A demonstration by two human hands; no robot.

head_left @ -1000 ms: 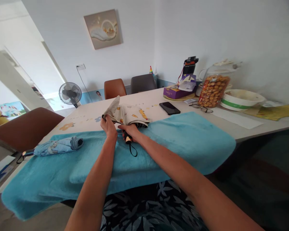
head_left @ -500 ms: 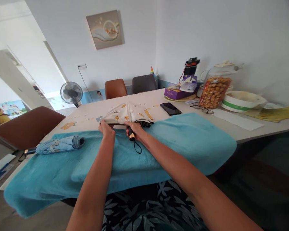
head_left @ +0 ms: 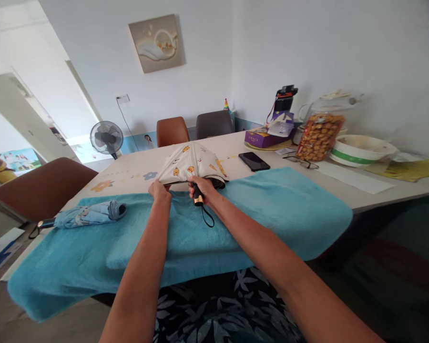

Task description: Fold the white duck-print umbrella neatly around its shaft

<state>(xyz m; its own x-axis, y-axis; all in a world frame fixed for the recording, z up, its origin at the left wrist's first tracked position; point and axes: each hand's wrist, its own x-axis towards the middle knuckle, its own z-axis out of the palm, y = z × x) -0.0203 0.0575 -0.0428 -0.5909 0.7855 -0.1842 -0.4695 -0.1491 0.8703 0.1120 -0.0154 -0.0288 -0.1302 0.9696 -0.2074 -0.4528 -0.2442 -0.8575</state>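
Left: I observe a rolled pale-blue fabric umbrella (head_left: 89, 215) lying on a turquoise plush blanket (head_left: 271, 214). Centre: my left hand (head_left: 160, 190), nearly closed, pinches the near edge of a cream fabric umbrella (head_left: 189, 159) printed with yellow figures, part-spread over the pale worktop (head_left: 130, 180); my right hand (head_left: 204, 188) is wrapped round its black, gold-ended handle (head_left: 198, 194). Right: a black rectangular phone (head_left: 253, 161).
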